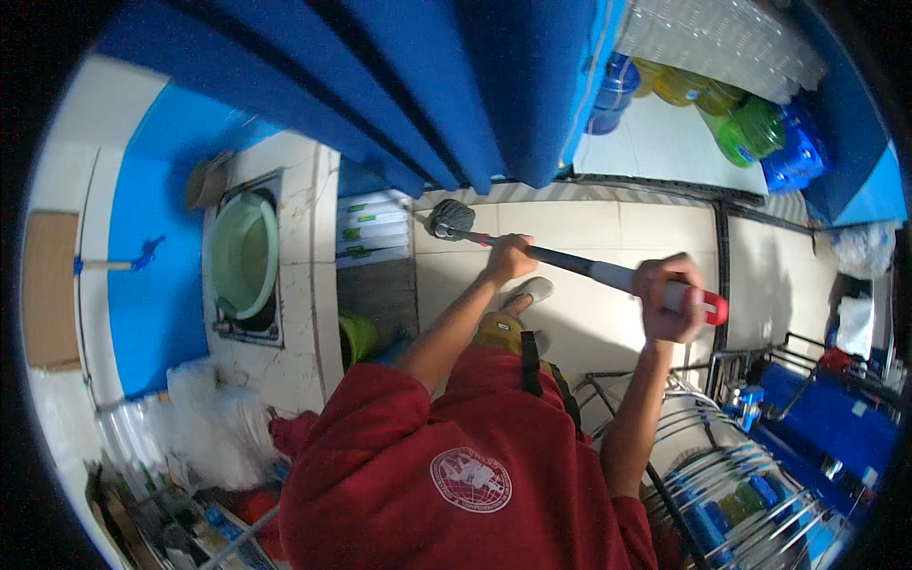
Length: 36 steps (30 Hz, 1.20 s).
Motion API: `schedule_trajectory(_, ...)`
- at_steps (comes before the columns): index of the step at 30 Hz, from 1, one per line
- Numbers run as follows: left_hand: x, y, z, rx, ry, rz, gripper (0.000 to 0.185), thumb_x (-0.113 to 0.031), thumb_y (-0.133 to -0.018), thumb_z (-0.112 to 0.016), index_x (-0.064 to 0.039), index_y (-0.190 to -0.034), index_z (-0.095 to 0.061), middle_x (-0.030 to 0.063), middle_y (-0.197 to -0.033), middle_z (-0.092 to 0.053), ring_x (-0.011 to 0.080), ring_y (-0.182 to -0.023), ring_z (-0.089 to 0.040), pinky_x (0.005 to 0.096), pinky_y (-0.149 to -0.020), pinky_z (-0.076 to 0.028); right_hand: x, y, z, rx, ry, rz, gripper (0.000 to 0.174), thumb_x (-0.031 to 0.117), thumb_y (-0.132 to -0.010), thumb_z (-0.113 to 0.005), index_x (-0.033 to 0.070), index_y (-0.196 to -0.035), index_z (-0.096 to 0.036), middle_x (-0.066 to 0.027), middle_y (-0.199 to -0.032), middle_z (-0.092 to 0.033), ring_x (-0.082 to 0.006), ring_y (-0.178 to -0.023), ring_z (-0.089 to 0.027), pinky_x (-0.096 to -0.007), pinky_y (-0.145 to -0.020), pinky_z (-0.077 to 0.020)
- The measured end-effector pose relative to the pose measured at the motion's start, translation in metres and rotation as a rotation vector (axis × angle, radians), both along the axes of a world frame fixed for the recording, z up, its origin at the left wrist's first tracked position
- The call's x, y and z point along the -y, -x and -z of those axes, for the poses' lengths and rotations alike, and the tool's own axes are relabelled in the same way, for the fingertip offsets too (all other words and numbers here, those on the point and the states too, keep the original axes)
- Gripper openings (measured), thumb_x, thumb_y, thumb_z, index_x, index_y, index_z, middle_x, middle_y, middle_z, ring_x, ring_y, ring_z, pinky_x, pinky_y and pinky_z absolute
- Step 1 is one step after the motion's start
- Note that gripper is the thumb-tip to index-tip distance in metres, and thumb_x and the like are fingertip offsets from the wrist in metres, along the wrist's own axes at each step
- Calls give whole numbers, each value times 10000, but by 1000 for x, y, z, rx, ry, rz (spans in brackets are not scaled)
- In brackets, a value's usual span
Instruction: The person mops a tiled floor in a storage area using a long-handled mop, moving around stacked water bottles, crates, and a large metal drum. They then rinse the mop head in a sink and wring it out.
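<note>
Both my hands are on the handle of a mop (563, 260) that slants across the front of my body. My left hand (511, 256) wraps the dark lower part of the pole, near a red joint. Higher up, my right hand (670, 296) grips the light grey section just below the red end cap; it looks slightly blurred. The dark grey mop head (452, 217) rests on the pale tiled floor (556, 222), close to the blue curtain and the counter's open shelf.
A green basin (244, 256) sits in the sink at left. A pleated blue curtain (442, 78) hangs ahead. Coloured water jugs (748, 128) stand on a white surface at upper right. A metal wire rack (741, 491) is near my right arm. A lime-green bucket (358, 338) is beside the counter.
</note>
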State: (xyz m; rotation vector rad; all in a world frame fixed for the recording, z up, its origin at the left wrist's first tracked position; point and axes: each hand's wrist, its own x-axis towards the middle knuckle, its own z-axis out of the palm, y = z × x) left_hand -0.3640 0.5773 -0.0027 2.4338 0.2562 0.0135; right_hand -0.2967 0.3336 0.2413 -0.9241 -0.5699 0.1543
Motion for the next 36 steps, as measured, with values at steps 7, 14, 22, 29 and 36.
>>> schedule_trajectory(7,-85,76,20,-12,29,-83,223,-250,-670,-705,-65,-712,-588,170,-718,-621,392,-701,-632,482,-615,-475,-62,62,21,77,45,-244,542,483,-946,-544,-48,-845,-591,-80,-595,-552,-148,-497,-496,-276,-499,-410)
schedule_trajectory(14,-71,39,21,39,-77,161,240,-281,-638,-727,-100,-708,-586,125,-727,-616,367,-735,-625,467,-660,-456,-28,54,35,-84,45,-49,467,409,-947,-536,-54,-926,-588,-99,-617,-530,-185,-542,-491,-338,-544,-426)
schedule_trajectory(22,-22,-39,-15,-170,166,368,190,-177,-644,-705,-79,-732,-568,128,-780,-632,365,-811,-645,455,-667,-460,-24,10,-56,-62,84,212,379,325,-898,-531,24,-667,-526,-79,-517,-488,-218,-419,-464,-358,-467,-409)
schedule_trajectory(29,-12,-100,-83,-156,267,757,282,-293,-821,-699,-79,-685,-573,121,-765,-609,343,-770,-638,462,-697,-482,-69,6,-137,280,173,170,384,291,-859,-619,-2,-613,-591,-97,-522,-549,-233,-398,-538,-332,-414,-427)
schedule_trajectory(36,29,-145,-69,58,345,1140,242,-271,-811,-683,-96,-667,-597,109,-744,-611,335,-788,-651,464,-702,-495,-96,21,-142,463,463,179,269,227,-770,-657,19,-627,-561,-97,-565,-510,-268,-448,-535,-361,-422,-409)
